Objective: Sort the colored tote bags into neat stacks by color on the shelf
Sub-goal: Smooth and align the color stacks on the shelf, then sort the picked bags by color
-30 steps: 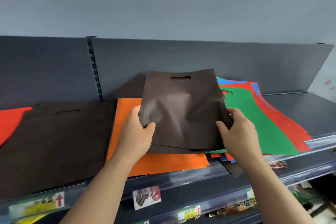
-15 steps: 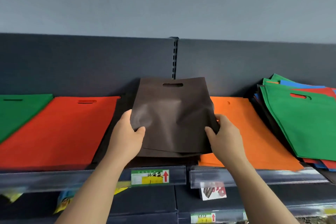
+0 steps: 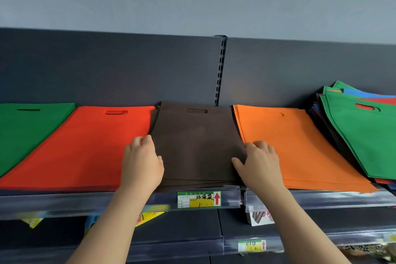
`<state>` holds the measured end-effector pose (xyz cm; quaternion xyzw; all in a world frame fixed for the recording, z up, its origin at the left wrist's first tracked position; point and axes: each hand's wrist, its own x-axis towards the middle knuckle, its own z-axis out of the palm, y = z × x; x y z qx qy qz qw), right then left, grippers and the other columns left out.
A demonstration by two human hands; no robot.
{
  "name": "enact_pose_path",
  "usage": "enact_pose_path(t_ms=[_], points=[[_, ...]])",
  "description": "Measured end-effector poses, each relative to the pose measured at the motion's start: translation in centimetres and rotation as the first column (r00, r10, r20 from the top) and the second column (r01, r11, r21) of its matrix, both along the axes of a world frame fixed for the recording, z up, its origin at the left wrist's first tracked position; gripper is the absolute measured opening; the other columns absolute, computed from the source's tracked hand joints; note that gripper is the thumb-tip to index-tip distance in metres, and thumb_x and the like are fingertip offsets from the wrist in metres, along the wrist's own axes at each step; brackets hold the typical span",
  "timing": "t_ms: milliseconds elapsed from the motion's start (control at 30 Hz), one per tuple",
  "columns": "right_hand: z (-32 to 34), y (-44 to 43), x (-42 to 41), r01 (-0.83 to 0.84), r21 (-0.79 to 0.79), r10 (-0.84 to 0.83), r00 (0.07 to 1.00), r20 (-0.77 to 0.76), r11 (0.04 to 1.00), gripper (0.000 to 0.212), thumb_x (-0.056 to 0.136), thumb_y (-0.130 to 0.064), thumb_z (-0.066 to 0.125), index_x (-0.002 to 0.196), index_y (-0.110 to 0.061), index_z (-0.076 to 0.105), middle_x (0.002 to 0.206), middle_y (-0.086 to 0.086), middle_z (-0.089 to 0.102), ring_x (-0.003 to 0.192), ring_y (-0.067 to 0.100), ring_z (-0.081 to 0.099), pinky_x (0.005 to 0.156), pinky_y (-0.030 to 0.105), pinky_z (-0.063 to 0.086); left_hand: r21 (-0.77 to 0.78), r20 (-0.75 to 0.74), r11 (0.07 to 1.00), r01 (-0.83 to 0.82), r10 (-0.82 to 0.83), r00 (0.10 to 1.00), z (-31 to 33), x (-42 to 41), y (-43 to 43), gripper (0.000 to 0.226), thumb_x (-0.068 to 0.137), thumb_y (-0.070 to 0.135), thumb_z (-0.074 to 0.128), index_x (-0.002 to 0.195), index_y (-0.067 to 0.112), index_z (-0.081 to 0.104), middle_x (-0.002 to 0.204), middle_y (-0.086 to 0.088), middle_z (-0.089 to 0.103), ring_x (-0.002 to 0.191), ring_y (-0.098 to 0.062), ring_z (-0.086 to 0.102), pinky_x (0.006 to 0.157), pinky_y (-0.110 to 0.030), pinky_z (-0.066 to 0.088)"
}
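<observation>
Two hands clasp the brown tote bags (image 3: 195,146) near the shelf (image 3: 64,201) front: left hand (image 3: 142,163) and right hand (image 3: 260,165) curl fingers over the stack's side edges, thumbs on top, apparently gripping. The stack lies flat between red bags (image 3: 85,146) and orange bags (image 3: 300,146), reaching the back panel (image 3: 107,70).

The left picture edge cuts off the green stack (image 3: 25,130), and the right edge cuts off the mixed pile (image 3: 364,135). The left hand (image 3: 141,163) and right hand (image 3: 260,165) curl their fingertips out of sight beside the brown stack (image 3: 197,146). The yellow packets (image 3: 150,215) below are blurred.
</observation>
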<state>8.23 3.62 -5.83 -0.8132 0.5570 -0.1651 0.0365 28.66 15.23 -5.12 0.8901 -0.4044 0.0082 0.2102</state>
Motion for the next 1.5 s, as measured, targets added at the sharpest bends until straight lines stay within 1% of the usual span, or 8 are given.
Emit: enact_pose_path(t_ms=[233, 467, 767, 933, 1033, 1300, 1400, 1500], points=[[1.3, -1.9, -5.9, 0.015, -0.067, -0.010, 0.997, 0.073, 0.998, 0.052, 0.092, -0.037, 0.052, 0.135, -0.009, 0.047, 0.142, 0.007, 0.045, 0.127, 0.027, 0.043, 0.102, 0.036, 0.034, -0.160, 0.142, 0.965, 0.206, -0.184, 0.973, 1.4, -4.7, -2.9, 0.040, 0.092, 0.026, 0.053, 0.131, 0.013, 0.053, 0.125, -0.005, 0.057, 0.111, -0.027, 0.050, 0.093, -0.036, 0.040], [2.5, -6.1, -17.2, 0.181, -0.087, -0.174, 0.981, 0.082, 0.980, 0.039, 0.088, -0.028, 0.059, 0.117, -0.001, 0.057, 0.123, 0.014, 0.059, 0.112, 0.033, 0.053, 0.089, 0.039, 0.043, -0.208, 0.157, 0.873, 0.442, -0.416, 0.896, 2.6, -15.2, -8.7, 0.034, 0.097, 0.031, 0.045, 0.127, 0.019, 0.055, 0.122, 0.004, 0.058, 0.113, -0.015, 0.050, 0.093, -0.028, 0.042], [2.5, -12.6, -31.6, 0.339, -0.110, -0.335, 0.941, 0.059, 0.934, 0.044, 0.090, -0.027, 0.056, 0.126, -0.001, 0.054, 0.129, 0.014, 0.057, 0.117, 0.031, 0.054, 0.094, 0.037, 0.042, -0.180, 0.098, 0.784, 0.594, -0.586, 0.804, 2.4, -29.2, -18.5, 0.029, 0.095, 0.030, 0.046, 0.111, 0.010, 0.060, 0.110, -0.005, 0.062, 0.107, -0.023, 0.053, 0.090, -0.038, 0.045], [1.9, -15.2, -36.7, 0.366, -0.083, -0.364, 0.931, 0.029, 0.927, 0.022, 0.092, -0.025, 0.048, 0.088, -0.004, 0.057, 0.098, 0.013, 0.061, 0.094, 0.034, 0.057, 0.071, 0.035, 0.038, -0.121, -0.007, 0.790, 0.601, -0.606, 0.795, 1.6, -34.5, -22.3, 0.030, 0.094, 0.036, 0.051, 0.098, 0.008, 0.059, 0.093, -0.006, 0.064, 0.080, -0.023, 0.060, 0.068, -0.037, 0.052], [1.2, -16.1, -37.8, 0.326, -0.060, -0.327, 0.945, -0.013, 0.943, 0.026, 0.093, -0.026, 0.043, 0.073, -0.009, 0.049, 0.087, 0.010, 0.059, 0.088, 0.032, 0.056, 0.066, 0.033, 0.033, -0.083, -0.055, 0.818, 0.569, -0.574, 0.817, 1.1, -36.0, -23.8, 0.032, 0.094, 0.040, 0.052, 0.088, 0.009, 0.055, 0.084, -0.005, 0.061, 0.073, -0.023, 0.057, 0.061, -0.034, 0.047], [0.6, -15.8, -37.0, 0.088, -0.097, -0.085, 0.996, 0.034, 0.991, 0.025, 0.094, -0.024, 0.045, 0.090, -0.009, 0.065, 0.095, 0.005, 0.066, 0.094, 0.028, 0.059, 0.077, 0.034, 0.044, -0.161, -0.224, 0.903, 0.399, -0.427, 0.876, 1.2, -35.9, -24.9, 0.034, 0.090, 0.025, 0.062, 0.116, 0.007, 0.049, 0.112, -0.009, 0.059, 0.085, -0.021, 0.056, 0.068, -0.031, 0.047], [1.3, -16.5, -38.1, 0.189, -0.105, -0.182, 0.980, 0.074, 0.976, 0.025, 0.093, -0.028, 0.048, 0.088, -0.007, 0.061, 0.090, 0.009, 0.064, 0.090, 0.030, 0.058, 0.074, 0.035, 0.042, -0.184, -0.240, 0.915, 0.360, -0.397, 0.886, 1.4, -35.3, -24.5, 0.037, 0.092, 0.015, 0.058, 0.125, 0.005, 0.045, 0.116, -0.010, 0.057, 0.078, -0.014, 0.048, 0.060, -0.024, 0.042], [1.8, -17.1, -39.3, 0.345, -0.055, -0.349, 0.935, -0.065, 0.937, 0.035, 0.092, -0.041, 0.045, 0.094, -0.007, 0.053, 0.102, 0.012, 0.061, 0.100, 0.033, 0.055, 0.086, 0.038, 0.041, -0.170, -0.260, 0.913, 0.370, -0.404, 0.877, 1.0, -35.2, -24.5, 0.032, 0.093, 0.026, 0.056, 0.117, 0.007, 0.049, 0.106, -0.005, 0.058, 0.078, -0.017, 0.056, 0.060, -0.029, 0.047]])
